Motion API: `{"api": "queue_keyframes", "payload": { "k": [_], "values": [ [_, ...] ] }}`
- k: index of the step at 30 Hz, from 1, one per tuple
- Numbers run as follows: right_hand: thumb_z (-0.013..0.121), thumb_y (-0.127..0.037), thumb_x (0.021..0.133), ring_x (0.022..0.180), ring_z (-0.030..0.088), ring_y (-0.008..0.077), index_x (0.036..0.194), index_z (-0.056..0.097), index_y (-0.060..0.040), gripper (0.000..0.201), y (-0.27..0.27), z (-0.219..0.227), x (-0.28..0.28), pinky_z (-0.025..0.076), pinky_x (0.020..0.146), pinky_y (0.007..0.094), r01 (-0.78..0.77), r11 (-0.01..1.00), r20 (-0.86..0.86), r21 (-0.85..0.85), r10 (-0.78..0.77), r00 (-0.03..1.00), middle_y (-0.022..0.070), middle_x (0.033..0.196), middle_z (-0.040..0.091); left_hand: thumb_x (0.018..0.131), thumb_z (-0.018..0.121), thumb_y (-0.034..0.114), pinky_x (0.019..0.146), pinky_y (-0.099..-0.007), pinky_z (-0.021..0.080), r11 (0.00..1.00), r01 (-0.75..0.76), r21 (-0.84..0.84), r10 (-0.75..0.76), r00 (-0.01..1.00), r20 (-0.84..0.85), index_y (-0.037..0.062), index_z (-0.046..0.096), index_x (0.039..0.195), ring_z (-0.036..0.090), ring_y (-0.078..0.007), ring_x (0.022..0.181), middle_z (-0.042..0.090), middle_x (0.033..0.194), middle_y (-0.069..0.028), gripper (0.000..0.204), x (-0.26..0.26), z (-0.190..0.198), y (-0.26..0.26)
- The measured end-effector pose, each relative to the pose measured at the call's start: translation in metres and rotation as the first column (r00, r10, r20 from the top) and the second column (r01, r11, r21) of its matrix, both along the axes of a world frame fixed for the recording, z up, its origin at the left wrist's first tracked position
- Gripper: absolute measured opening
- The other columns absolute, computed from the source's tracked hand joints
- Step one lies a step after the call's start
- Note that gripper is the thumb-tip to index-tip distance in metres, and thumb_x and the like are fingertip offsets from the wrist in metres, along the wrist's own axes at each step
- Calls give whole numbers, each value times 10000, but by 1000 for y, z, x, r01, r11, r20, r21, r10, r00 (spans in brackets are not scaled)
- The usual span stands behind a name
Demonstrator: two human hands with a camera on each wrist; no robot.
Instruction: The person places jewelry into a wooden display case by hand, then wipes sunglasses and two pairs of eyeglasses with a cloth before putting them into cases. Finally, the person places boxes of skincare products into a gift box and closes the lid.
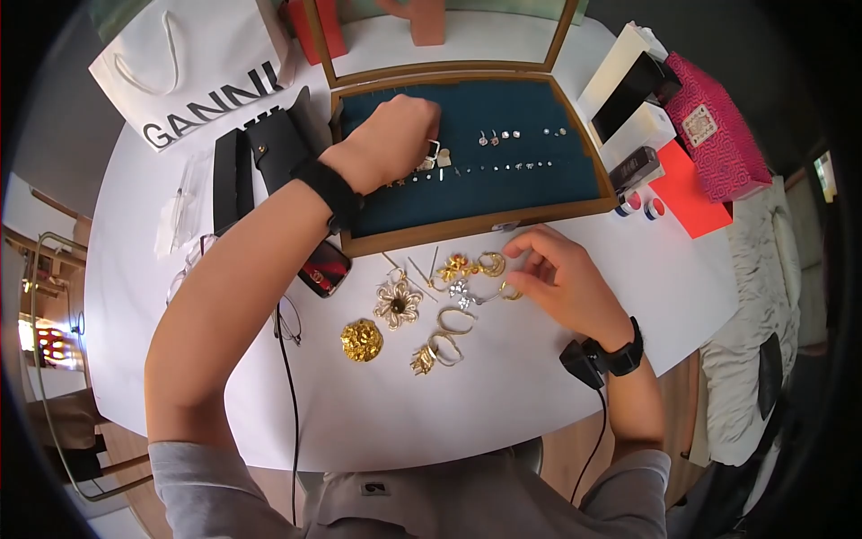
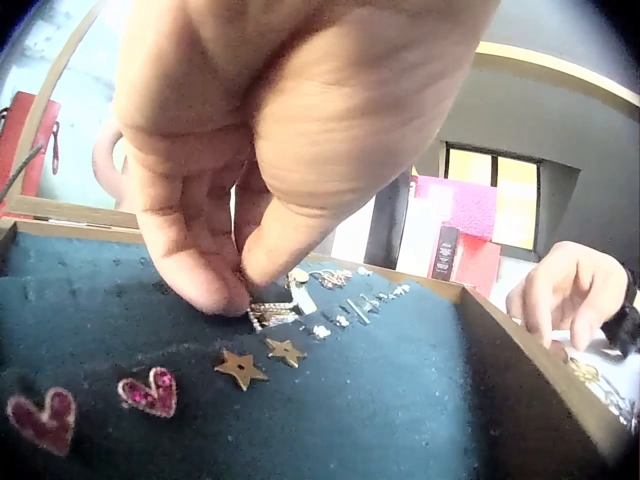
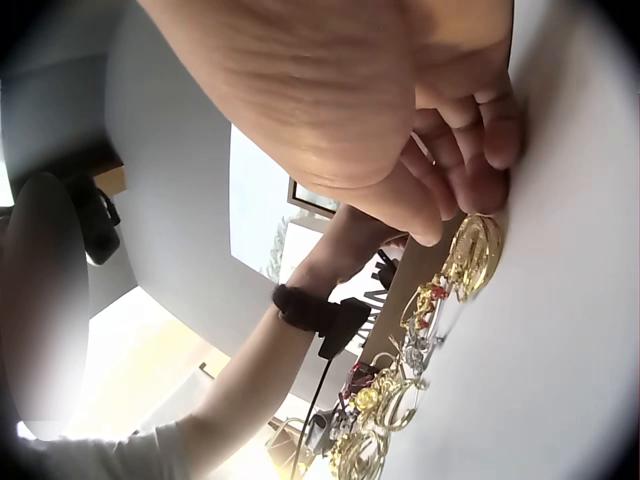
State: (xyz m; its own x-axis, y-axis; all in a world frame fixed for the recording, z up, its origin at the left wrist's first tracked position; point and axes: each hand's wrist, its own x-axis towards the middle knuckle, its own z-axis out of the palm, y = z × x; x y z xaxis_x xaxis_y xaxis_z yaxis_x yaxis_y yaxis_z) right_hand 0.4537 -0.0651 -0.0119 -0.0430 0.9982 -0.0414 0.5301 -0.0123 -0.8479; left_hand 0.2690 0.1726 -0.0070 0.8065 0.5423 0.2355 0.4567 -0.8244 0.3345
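Note:
My left hand [image 1: 395,139] reaches into a wooden jewelry box [image 1: 467,221] lined with dark blue fabric. Its thumb and finger pinch a small squarish earring [image 2: 272,316] with a stone-set edge, low over the lining. Nearby on the fabric sit star earrings [image 2: 240,370] and pink heart earrings [image 2: 150,392]. On the white table in front of the box, my right hand [image 1: 566,280] rests with loosely bent fingers, its fingertips right at gold hoop earrings [image 3: 474,256]. Left of it lie a flower-shaped piece [image 1: 397,305], a round gold piece [image 1: 362,340] and more hoops [image 1: 456,321].
The box's glass lid [image 1: 440,65] stands raised at the back. A white paper bag [image 1: 193,67] and dark cases [image 1: 274,148] stand to the left, near a phone [image 1: 325,269]. Small boxes [image 1: 648,130], a pink bag [image 1: 718,130] and a red card [image 1: 690,193] are at right.

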Motion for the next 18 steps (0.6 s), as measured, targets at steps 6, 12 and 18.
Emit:
{"api": "queue_keyframes", "payload": {
  "k": [6,12,18],
  "values": [
    [788,-177,819,913,611,243,1297,506,-6,581,-14,4,-16,513,779,349,-55,999,151,-1,54,987,130,1207,514,789,663,4,722,-356,542,998,-45,-38,51,985,167,-8,650,910,681,-281,740,686,797,-151,122,-6,15,-1],
    [835,-304,761,1097,557,389,1387,421,7,812,-26,9,-55,491,916,449,-144,987,386,75,104,917,196,1286,449,904,632,16,666,-235,505,948,-11,-318,106,953,282,-4,619,895,603,-53,725,633,760,-1,25,-47,65,-52],
    [812,-240,783,1112,554,401,1366,427,42,753,-21,-4,-76,488,926,457,-163,974,375,157,93,922,220,1276,448,933,621,-50,670,-219,514,634,118,-764,254,901,350,4,596,951,621,-72,751,668,845,-44,61,-115,69,-122]
  ]
}}
